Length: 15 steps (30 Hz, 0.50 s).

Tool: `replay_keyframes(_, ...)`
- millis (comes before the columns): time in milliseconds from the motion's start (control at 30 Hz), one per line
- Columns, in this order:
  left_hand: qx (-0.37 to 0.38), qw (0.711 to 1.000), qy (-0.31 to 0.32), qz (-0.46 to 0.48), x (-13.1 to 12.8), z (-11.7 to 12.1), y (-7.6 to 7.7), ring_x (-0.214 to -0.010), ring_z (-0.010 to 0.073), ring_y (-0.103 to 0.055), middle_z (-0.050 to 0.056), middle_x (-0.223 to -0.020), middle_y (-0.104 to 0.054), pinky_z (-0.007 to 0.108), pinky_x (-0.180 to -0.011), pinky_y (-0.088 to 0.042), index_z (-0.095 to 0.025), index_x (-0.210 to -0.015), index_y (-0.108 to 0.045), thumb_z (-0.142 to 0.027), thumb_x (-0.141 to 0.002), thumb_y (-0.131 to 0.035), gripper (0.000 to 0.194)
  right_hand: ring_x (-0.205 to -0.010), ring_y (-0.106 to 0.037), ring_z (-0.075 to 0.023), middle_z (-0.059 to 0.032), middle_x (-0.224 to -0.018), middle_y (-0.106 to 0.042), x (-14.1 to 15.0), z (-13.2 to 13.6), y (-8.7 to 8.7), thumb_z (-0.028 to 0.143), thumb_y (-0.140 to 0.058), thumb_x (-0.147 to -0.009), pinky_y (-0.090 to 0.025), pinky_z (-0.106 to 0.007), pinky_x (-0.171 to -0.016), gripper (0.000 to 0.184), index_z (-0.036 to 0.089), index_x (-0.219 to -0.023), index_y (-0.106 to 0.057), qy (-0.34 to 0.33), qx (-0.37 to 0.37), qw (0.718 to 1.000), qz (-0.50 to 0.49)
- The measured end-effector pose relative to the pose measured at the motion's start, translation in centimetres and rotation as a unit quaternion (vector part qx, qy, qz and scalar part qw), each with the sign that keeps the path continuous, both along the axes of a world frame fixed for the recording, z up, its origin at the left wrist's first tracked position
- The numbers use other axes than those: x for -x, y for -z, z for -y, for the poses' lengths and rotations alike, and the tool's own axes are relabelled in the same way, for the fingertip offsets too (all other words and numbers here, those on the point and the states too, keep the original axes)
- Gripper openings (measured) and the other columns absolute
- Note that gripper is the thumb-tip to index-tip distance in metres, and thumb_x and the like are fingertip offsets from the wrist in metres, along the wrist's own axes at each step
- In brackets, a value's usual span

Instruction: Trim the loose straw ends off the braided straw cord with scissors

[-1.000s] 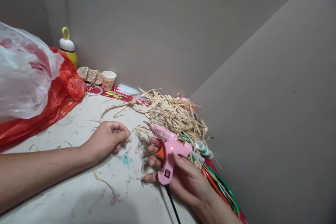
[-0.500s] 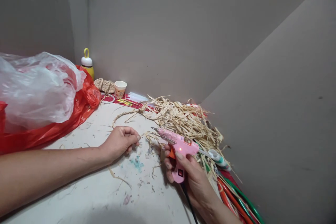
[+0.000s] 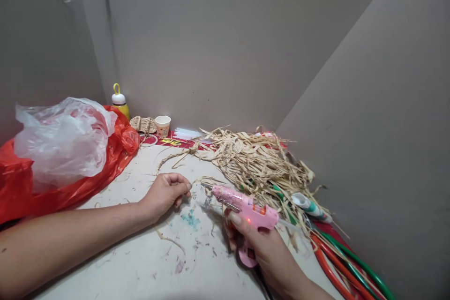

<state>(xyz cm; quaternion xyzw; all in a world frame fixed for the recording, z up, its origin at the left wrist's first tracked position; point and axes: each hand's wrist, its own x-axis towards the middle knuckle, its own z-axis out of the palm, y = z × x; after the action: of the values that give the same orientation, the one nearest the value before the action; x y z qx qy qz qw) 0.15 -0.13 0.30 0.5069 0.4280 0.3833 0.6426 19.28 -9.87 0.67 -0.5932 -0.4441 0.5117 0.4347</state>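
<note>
My right hand (image 3: 258, 243) is wrapped round the handle of a pink hot glue gun (image 3: 242, 204), whose small light glows orange. Its metal nozzle points left and ends just short of my left fingertips. A clear glue stick (image 3: 291, 226) sticks out of its back. Above the table my left hand (image 3: 170, 194) is closed, thumb and forefinger pinched together; what they hold, if anything, is too small to make out. Thin straw strands (image 3: 213, 180) lie right by the nozzle and the fingertips. Behind them a braided straw cord (image 3: 172, 155) curves across the white tabletop (image 3: 140, 262).
A heap of dry straw (image 3: 260, 159) covers the back right. Red and green tubes (image 3: 337, 258) lie at the right edge. Plastic bags (image 3: 66, 145) fill the left. A yellow bottle (image 3: 121, 103), a woven straw piece (image 3: 143, 124), a paper cup (image 3: 163, 126) and white sticks (image 3: 186, 134) line the back.
The glue gun's nozzle has come closer to my left fingertips, and the gun sits lower and further right in view. The whole view has shifted a little; my left hand keeps its pinch.
</note>
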Motion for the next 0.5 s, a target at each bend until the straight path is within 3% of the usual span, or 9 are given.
replay_keyframes(300,-0.001,1.0,0.003,0.011,0.0,0.1,0.1,-0.034,0.0036,-0.037,0.0,-0.058,-0.061,0.018,-0.035,-0.03,-0.012,-0.069,-0.058,-0.03,-0.068,-0.067,0.019,-0.043,-0.044,-0.0081,0.0009,-0.049,-0.053,0.0,-1.0,0.5,0.065,-0.059,-0.071,-0.026,-0.02,-0.04,0.051,0.016,-0.059,-0.052,-0.017,0.001,1.0,-0.009)
replay_keyframes(433,-0.002,1.0,-0.001,0.009,0.1,-0.2,0.2,-0.034,0.0035,-0.038,0.001,-0.057,-0.062,0.018,-0.035,-0.03,-0.012,-0.069,-0.058,-0.029,-0.068,-0.066,0.019,-0.039,-0.04,-0.0074,0.0009,-0.048,-0.052,0.0,-3.6,-2.2,0.065,-0.059,-0.07,-0.026,-0.021,-0.037,0.051,0.017,-0.057,-0.054,-0.004,0.01,0.998,0.054)
replay_keyframes(500,-0.005,1.0,-0.004,0.011,0.2,-0.3,0.2,-0.034,0.0039,-0.038,0.0,-0.057,-0.062,0.018,-0.035,-0.031,-0.013,-0.069,-0.057,-0.029,-0.068,-0.065,0.019,-0.043,-0.042,-0.0087,0.0008,-0.05,-0.053,0.2,-4.9,-4.3,0.061,-0.062,-0.069,-0.032,-0.022,-0.04,0.045,0.017,-0.06,-0.057,0.026,-0.065,0.994,0.078)
